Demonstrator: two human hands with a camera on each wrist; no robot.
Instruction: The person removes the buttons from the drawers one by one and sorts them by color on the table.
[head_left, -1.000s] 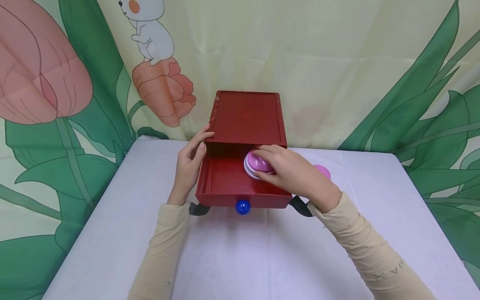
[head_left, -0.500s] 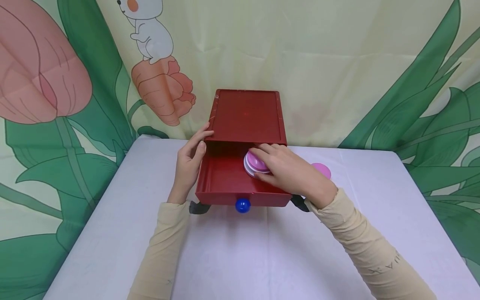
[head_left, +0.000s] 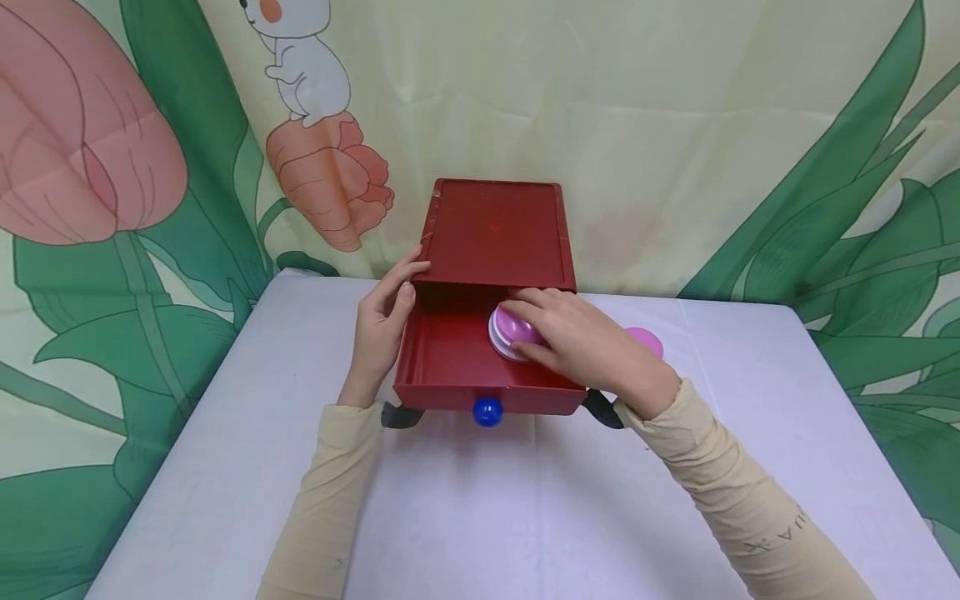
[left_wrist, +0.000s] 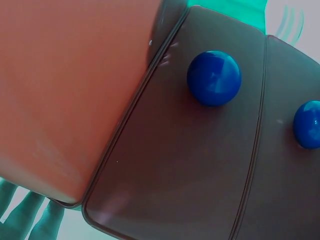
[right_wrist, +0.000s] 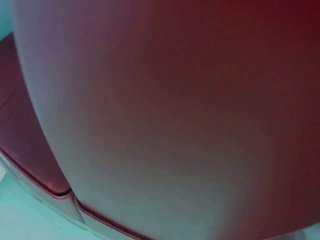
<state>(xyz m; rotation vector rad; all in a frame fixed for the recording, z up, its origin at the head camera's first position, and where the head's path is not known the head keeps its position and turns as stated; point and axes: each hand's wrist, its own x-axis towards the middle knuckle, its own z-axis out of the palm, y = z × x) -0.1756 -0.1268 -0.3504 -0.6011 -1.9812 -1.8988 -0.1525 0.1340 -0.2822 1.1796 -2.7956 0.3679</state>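
A red drawer cabinet (head_left: 495, 233) stands on the table, its upper drawer (head_left: 450, 354) pulled out, with a blue knob (head_left: 488, 412) on the front. Inside the drawer, toward its right side, is a round thing with a glossy pink domed top and white base (head_left: 504, 343). My right hand (head_left: 588, 342) grips its pink top from the right, partly covering it. My left hand (head_left: 381, 325) rests along the cabinet's left side, fingers extended; in the left wrist view some of its fingers (left_wrist: 32, 220) show at the lower left.
Another pink round thing (head_left: 647, 342) lies on the white tablecloth (head_left: 465, 517), partly behind my right forearm. Dark feet (head_left: 401, 415) show below the drawer. A printed curtain (head_left: 675, 150) hangs behind. The left wrist view shows a second blue knob (left_wrist: 309, 125). The right wrist view is blurred.
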